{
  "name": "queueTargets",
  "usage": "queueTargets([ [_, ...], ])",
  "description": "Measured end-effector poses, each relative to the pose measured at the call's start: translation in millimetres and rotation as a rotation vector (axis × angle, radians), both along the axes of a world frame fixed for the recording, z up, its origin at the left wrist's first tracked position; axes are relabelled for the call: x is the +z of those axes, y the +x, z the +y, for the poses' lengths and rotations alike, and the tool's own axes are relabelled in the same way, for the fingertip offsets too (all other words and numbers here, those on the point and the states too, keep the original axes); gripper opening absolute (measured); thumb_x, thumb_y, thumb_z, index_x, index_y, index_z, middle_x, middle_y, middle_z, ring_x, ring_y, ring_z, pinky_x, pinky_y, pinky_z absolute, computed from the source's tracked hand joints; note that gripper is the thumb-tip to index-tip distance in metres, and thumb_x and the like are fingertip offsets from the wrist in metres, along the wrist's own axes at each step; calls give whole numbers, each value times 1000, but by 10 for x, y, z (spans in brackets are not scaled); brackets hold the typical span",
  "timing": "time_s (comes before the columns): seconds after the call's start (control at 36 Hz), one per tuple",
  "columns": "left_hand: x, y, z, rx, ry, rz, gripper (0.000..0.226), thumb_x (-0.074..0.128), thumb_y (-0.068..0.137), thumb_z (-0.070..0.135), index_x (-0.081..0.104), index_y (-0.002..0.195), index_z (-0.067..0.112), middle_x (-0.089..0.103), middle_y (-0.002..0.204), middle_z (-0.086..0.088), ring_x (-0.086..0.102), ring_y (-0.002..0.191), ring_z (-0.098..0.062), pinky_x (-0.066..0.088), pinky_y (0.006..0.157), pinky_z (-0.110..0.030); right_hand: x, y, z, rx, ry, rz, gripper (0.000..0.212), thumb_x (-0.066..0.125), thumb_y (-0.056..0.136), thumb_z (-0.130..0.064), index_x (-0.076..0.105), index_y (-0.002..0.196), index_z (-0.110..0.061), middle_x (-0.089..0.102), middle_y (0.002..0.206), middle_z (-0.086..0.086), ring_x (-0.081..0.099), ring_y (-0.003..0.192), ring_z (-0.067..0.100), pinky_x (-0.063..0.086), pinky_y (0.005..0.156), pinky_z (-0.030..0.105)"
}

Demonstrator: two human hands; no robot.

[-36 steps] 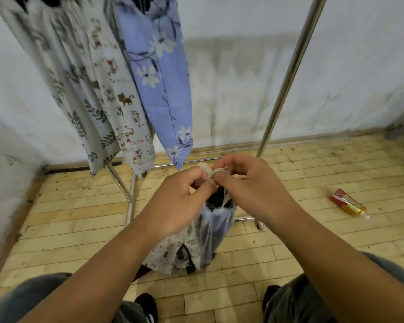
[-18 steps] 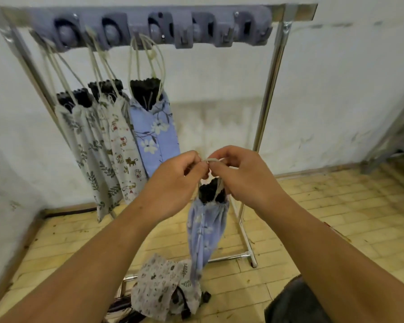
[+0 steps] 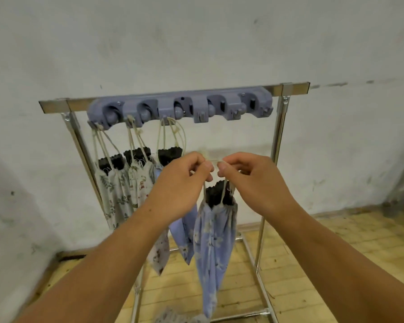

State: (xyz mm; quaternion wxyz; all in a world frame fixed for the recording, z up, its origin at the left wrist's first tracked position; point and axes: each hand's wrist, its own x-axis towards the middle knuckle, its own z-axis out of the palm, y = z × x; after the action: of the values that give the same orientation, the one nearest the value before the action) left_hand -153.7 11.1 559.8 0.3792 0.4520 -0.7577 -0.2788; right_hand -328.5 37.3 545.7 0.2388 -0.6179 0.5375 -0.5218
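Pinching the cream drawstring (image 3: 211,160) with left hand (image 3: 180,185) and right hand (image 3: 254,183), I'm dangling the blue floral pouch (image 3: 214,241) before the grey hook rail (image 3: 196,106).

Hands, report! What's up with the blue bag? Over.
Left hand and right hand pinch the cord. Blue bag hangs below, not yet hooked. Next hook free.

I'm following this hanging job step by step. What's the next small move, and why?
Probably raise the cord onto the free fourth hook: the left hand and right hand pinch it, the blue bag dangles below, and three bags already fill the hooks left of it.
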Motion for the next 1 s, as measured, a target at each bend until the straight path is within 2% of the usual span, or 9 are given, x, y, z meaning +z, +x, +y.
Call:
queueTargets([
  [0.14, 281, -3, -143, 58, -54, 29, 24, 52, 106, 35, 68, 93, 23, 74, 90, 18, 61, 65, -6, 48, 63, -25, 208, 65, -234, -16, -109, -39, 9, 69, 97, -28, 77, 94, -28, 77, 84, -14, 72, 86, 5, 59, 82, 31],
  [0.25, 477, -16, -279, 94, -90, 18, 22, 53, 106, 34, 68, 94, 25, 76, 89, 17, 67, 69, -29, 53, 58, -30, 340, 101, -439, -38, -143, -104, 10, 69, 97, -30, 78, 95, -27, 77, 84, -11, 72, 85, 6, 56, 79, 27],
  [0.33, 541, -11, -381, 114, -99, -11, 20, 52, 106, 35, 68, 95, 28, 77, 89, 16, 66, 65, -34, 54, 54, -30, 402, 113, -571, -62, -130, -118, 10, 70, 96, -30, 80, 95, -27, 77, 83, -11, 69, 79, 4, 54, 78, 27],
  [0.44, 580, -33, -521, 170, -74, -22, 19, 54, 105, 35, 69, 96, 29, 77, 86, 15, 68, 61, -23, 58, 57, -27, 460, 133, -700, -100, -116, -68, 10, 70, 96, -30, 80, 92, -29, 76, 80, -12, 68, 78, 2, 54, 76, 23],
  [0.53, 612, -83, -597, 184, -87, 21, 19, 53, 106, 32, 70, 99, 28, 77, 87, 12, 68, 54, -11, 48, 50, -12, 495, 142, -800, -133, -122, -60, 10, 70, 96, -32, 80, 96, -31, 76, 85, -14, 68, 82, 0, 55, 78, 21],
  [0.64, 683, -174, -688, 206, -96, 73, 20, 52, 107, 30, 70, 102, 24, 76, 88, 9, 67, 53, -6, 44, 46, -8, 548, 144, -951, -175, -133, -71, 14, 68, 96, -34, 81, 102, -29, 77, 93, -15, 68, 91, -3, 51, 81, 17],
  [0.78, 670, -237, -845, 266, -81, 47, 20, 52, 106, 29, 70, 99, 26, 75, 85, 9, 69, 50, -10, 46, 46, -15, 526, 158, -1076, -172, -103, -97, 15, 67, 98, -31, 80, 105, -27, 77, 94, -12, 70, 91, 0, 51, 81, 16],
  [0.92, 503, -244, -906, 253, -35, -3, 21, 52, 106, 30, 70, 97, 27, 76, 88, 8, 70, 51, -10, 57, 61, -27, 376, 144, -1150, -153, -45, -64, 15, 67, 99, -29, 81, 103, -26, 76, 90, -13, 68, 87, -3, 44, 72, 8],
  [1.0, 419, -246, -881, 233, -33, -12, 23, 52, 106, 32, 72, 101, 23, 76, 91, 8, 70, 51, -9, 53, 57, -22, 295, 145, -1159, -136, -40, -29, 16, 67, 99, -31, 80, 105, -26, 74, 91, -17, 66, 87, -8, 42, 72, 5],
])
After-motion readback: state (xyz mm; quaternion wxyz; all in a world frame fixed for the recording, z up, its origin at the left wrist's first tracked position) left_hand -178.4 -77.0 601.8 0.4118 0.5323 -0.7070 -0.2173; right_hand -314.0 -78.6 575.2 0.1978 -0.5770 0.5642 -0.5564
